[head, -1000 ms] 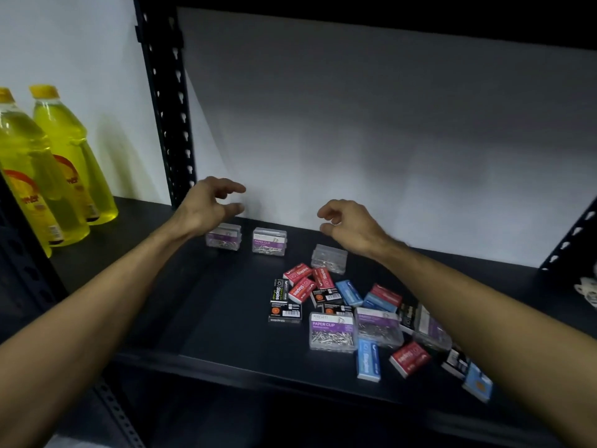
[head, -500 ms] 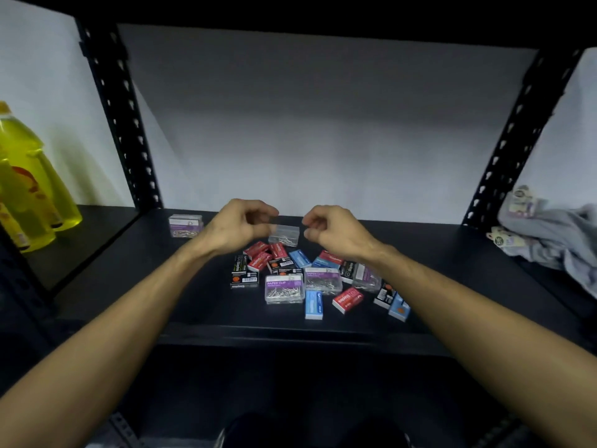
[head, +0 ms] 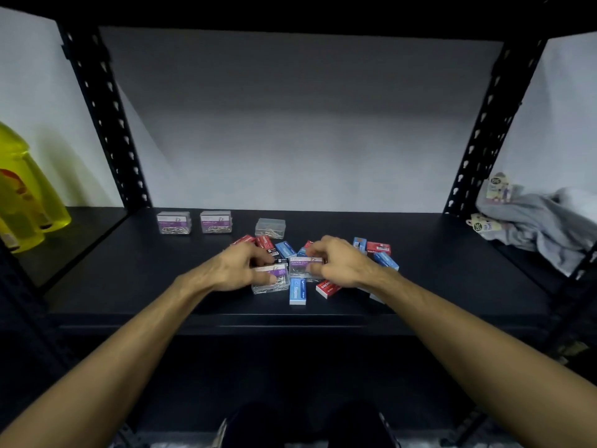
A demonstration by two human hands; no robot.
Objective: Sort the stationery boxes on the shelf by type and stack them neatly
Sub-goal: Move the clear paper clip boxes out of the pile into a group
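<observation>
A heap of small boxes lies mid-shelf: red staple boxes [head: 328, 287], blue ones [head: 297, 291] and clear paper-clip boxes with purple labels. My left hand [head: 245, 265] grips a clear paper-clip box [head: 274, 282] at the heap's front left, thumb on its front face. My right hand [head: 336, 261] pinches a second clear paper-clip box [head: 298, 270] beside it. Two paper-clip boxes [head: 174, 223] [head: 215, 222] stand side by side at the back left, and a plain clear box [head: 270, 227] sits behind the heap.
The black shelf [head: 129, 276] has perforated uprights [head: 106, 118] [head: 491, 130] at both back corners. Yellow bottles [head: 22, 195] stand in the bay to the left. A grey cloth with tags [head: 542, 221] lies in the bay to the right.
Both hands dropped from above the back of the heap to its front and took hold of two clear paper-clip boxes. The camera drew back and panned right.
</observation>
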